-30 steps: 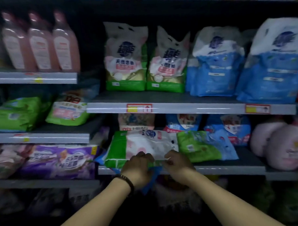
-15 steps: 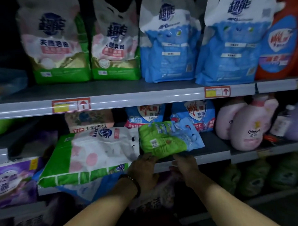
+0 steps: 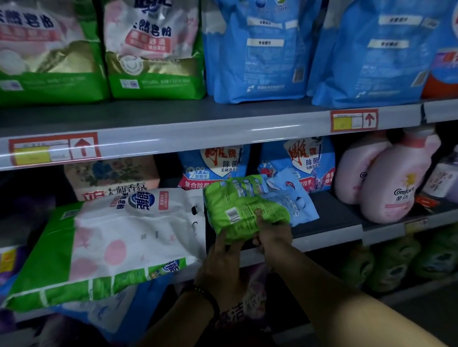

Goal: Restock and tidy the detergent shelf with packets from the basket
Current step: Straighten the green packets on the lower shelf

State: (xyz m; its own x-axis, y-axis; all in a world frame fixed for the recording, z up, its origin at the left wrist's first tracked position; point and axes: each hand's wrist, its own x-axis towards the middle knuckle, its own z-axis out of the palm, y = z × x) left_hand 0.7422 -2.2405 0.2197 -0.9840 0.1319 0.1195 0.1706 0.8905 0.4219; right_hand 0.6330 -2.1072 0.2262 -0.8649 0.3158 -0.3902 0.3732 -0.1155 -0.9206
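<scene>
A small green detergent packet (image 3: pixel 240 209) lies on the middle shelf (image 3: pixel 329 221), partly over a light blue packet (image 3: pixel 294 196). My right hand (image 3: pixel 272 235) grips its near edge, thumb pressing on top. My left hand (image 3: pixel 224 262) holds the packet's lower left corner from below, a dark band on the wrist. Left of it a large white, pink and green bag (image 3: pixel 115 244) lies flat, hanging over the shelf's front edge. No basket is in view.
Pink softener bottles (image 3: pixel 391 184) stand at the right of the middle shelf. Blue packets (image 3: pixel 214 166) and a floral box (image 3: pixel 110 176) stand behind. Green and blue bags (image 3: pixel 267 45) fill the upper shelf. Dark packets sit on the lowest shelf.
Both hands moved from the big white bag rightwards to the small green packet and took hold of its near edge. The camera has come closer and shifted right.
</scene>
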